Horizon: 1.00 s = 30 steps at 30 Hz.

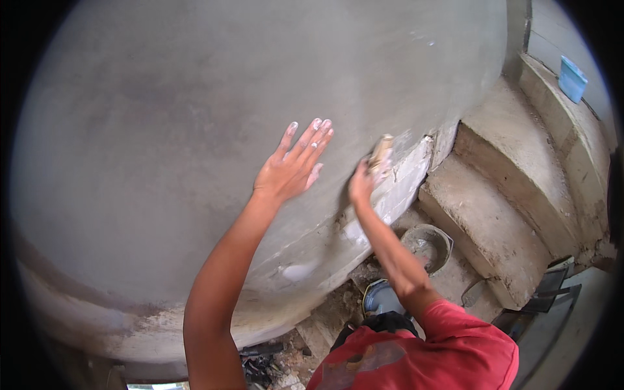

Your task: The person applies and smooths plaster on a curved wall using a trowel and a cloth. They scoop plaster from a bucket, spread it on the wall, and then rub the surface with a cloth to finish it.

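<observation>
A broad grey plastered wall [162, 130] curves in front of me. My left hand [294, 162] is raised at the wall with its fingers stretched out, white residue on the fingertips and nothing held; whether the palm touches the plaster I cannot tell. To its right and a little lower, my right hand [365, 179] grips a pale tan, block-like tool [381, 153], slightly blurred, close to the wall. Just below that hand runs a strip of exposed whitish blockwork [406, 182] along the wall's lower edge.
Curved concrete steps [487, 218] climb on the right, with a light blue container [572, 79] on the ledge above. Below my right forearm stand a mortar-crusted bucket [428, 248] and a blue bucket [382, 298]. Rubble [286, 364] lies at the wall's foot.
</observation>
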Each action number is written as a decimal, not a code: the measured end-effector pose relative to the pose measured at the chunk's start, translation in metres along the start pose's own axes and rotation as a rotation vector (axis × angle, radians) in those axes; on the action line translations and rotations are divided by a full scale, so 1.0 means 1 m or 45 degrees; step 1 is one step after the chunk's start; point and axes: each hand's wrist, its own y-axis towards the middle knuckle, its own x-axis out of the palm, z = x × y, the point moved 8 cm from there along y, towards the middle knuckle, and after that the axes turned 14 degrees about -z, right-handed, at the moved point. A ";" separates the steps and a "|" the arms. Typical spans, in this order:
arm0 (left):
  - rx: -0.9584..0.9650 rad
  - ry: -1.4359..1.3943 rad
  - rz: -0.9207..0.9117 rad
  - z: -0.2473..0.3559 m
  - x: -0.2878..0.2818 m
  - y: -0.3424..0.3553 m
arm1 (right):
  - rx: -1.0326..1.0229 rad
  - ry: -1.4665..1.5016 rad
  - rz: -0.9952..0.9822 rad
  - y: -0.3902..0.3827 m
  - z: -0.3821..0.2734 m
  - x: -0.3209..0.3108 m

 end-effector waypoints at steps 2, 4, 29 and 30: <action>0.034 -0.103 0.020 0.003 0.007 0.001 | -0.352 -0.344 -0.111 -0.028 -0.060 0.022; -0.013 -0.179 -0.133 -0.016 0.008 -0.015 | -0.578 -0.716 -0.178 -0.027 -0.147 0.044; -0.544 -0.209 0.275 -0.218 -0.077 -0.078 | -1.260 -0.828 -0.096 -0.037 -0.303 0.082; -0.551 -0.205 0.279 -0.219 -0.078 -0.077 | -1.253 -0.796 -0.035 -0.014 -0.334 0.081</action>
